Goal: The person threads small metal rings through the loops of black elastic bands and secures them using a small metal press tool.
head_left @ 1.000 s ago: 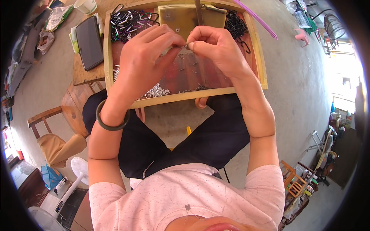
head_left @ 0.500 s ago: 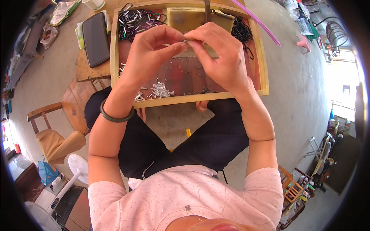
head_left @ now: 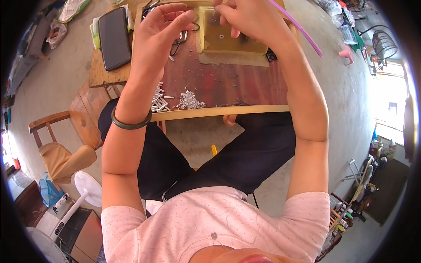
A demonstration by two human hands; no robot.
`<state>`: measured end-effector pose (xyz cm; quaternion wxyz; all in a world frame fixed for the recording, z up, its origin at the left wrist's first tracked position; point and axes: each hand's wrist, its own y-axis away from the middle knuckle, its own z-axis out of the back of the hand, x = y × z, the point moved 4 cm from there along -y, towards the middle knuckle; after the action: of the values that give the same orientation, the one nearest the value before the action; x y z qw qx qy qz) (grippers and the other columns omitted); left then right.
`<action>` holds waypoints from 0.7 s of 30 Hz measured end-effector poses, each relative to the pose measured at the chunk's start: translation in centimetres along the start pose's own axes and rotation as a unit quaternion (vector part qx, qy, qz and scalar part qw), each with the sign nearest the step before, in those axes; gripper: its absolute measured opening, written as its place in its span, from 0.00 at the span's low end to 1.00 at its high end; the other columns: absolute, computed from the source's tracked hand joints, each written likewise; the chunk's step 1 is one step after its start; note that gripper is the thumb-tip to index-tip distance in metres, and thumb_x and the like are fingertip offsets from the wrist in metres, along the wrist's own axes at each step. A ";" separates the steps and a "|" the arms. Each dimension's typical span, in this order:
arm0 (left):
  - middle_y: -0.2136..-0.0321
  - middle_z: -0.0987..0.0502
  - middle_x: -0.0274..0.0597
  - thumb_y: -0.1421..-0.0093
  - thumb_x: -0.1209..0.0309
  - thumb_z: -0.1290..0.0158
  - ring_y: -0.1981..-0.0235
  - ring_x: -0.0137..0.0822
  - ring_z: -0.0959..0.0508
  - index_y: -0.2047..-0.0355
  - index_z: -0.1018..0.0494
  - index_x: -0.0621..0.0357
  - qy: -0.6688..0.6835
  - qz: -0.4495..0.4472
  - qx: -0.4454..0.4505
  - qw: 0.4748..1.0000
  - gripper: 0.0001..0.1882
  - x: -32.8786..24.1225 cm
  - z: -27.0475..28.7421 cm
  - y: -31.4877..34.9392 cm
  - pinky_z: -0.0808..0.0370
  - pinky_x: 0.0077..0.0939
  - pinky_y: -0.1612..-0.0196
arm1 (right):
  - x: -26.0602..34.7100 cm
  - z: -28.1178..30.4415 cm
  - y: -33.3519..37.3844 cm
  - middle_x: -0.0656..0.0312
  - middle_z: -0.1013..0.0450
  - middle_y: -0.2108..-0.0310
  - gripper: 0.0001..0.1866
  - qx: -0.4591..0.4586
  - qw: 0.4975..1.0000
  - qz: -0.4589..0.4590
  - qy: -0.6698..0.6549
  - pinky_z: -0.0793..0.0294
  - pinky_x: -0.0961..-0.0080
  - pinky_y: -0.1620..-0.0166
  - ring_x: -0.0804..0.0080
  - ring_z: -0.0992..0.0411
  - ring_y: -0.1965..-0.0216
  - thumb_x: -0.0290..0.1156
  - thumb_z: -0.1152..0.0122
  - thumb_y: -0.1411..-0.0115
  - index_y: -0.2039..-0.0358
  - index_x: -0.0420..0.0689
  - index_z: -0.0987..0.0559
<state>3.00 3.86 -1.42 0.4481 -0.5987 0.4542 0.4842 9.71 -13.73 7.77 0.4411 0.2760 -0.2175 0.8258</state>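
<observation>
My left hand (head_left: 164, 30) is raised over the tray's far left, its fingers bent and the thumb apart from them. I see nothing between the fingertips. Just below it are dark carabiners (head_left: 177, 44) with silver gates; whether the hand touches them is unclear. My right hand (head_left: 250, 19) reaches over a yellowish-brown block (head_left: 215, 41) at the tray's far side. Its fingers curl at the picture's upper edge, which cuts off part of them, so what they hold is hidden. Short silver pins (head_left: 189, 101) lie heaped near the tray's front edge, beside longer silver bars (head_left: 160, 101).
The shallow tray has a light wooden rim (head_left: 228, 110). A black phone (head_left: 115, 39) rests on the wooden table (head_left: 98, 72) to its left. A purple ribbed tube (head_left: 302, 30) passes the right side. A wooden chair (head_left: 85, 116) and a white fan (head_left: 87, 188) stand at left.
My hands were together, fingertips meeting at a small piece over the tray. They have parted: the left moved farther away, the right up over the block. A metal bar above the block is no longer visible.
</observation>
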 end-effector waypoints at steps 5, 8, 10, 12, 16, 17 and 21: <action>0.60 0.18 0.32 0.34 0.62 0.37 0.58 0.23 0.19 0.49 0.21 0.59 0.022 0.007 0.009 1.000 0.18 0.2 0.8 -0.1 0.31 0.18 0.54 | 1.2 -0.7 -1.3 0.49 0.21 0.80 0.13 0.116 0.989 -0.007 0.087 0.20 0.65 0.71 0.61 0.20 0.80 0.23 0.49 0.43 0.68 0.33 0.16; 0.60 0.18 0.32 0.34 0.61 0.37 0.58 0.23 0.19 0.50 0.21 0.58 0.026 0.006 0.011 1.000 0.17 -0.2 0.9 0.0 0.31 0.18 0.54 | 1.0 -0.4 -1.8 0.49 0.20 0.80 0.13 0.057 0.989 0.018 0.137 0.20 0.65 0.70 0.62 0.19 0.79 0.23 0.48 0.44 0.67 0.33 0.15; 0.60 0.18 0.31 0.34 0.61 0.37 0.58 0.23 0.19 0.50 0.20 0.57 0.037 0.006 0.015 0.999 0.17 -0.2 0.6 -0.1 0.30 0.18 0.54 | 1.5 0.5 -1.5 0.49 0.20 0.79 0.13 0.071 0.989 -0.012 0.127 0.20 0.65 0.70 0.62 0.20 0.79 0.23 0.48 0.44 0.67 0.33 0.15; 0.61 0.18 0.31 0.34 0.61 0.38 0.58 0.23 0.19 0.51 0.20 0.57 0.037 0.005 0.019 0.999 0.16 -0.2 0.9 0.0 0.30 0.18 0.54 | 1.9 0.4 -1.8 0.49 0.20 0.79 0.13 0.089 0.989 -0.035 0.109 0.20 0.66 0.70 0.63 0.20 0.79 0.22 0.48 0.44 0.67 0.33 0.15; 0.61 0.18 0.31 0.34 0.61 0.38 0.58 0.23 0.19 0.51 0.20 0.57 0.029 0.010 0.016 0.999 0.16 -0.2 1.2 0.2 0.30 0.18 0.54 | 1.7 -0.5 -2.1 0.50 0.20 0.78 0.13 0.143 0.982 -0.048 0.113 0.21 0.67 0.73 0.65 0.21 0.80 0.21 0.49 0.43 0.66 0.33 0.15; 0.61 0.17 0.31 0.34 0.61 0.38 0.58 0.23 0.19 0.51 0.20 0.57 0.032 0.007 0.018 0.999 0.16 -0.2 1.2 0.1 0.30 0.18 0.54 | 1.6 -0.5 -2.2 0.51 0.20 0.78 0.13 0.144 0.982 -0.052 0.107 0.21 0.67 0.74 0.65 0.21 0.80 0.20 0.50 0.43 0.66 0.32 0.15; 0.60 0.17 0.32 0.34 0.62 0.38 0.58 0.23 0.19 0.51 0.20 0.58 0.035 0.010 0.022 0.999 0.16 0.0 0.8 -0.3 0.30 0.18 0.53 | 1.3 0.0 -1.9 0.51 0.19 0.76 0.16 0.169 0.975 -0.088 0.111 0.22 0.68 0.75 0.65 0.21 0.80 0.19 0.51 0.42 0.57 0.31 0.17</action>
<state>3.18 4.66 -1.49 0.4399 -0.6010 0.4862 0.4570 10.72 -11.94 8.83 0.4805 0.2718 0.0011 0.8338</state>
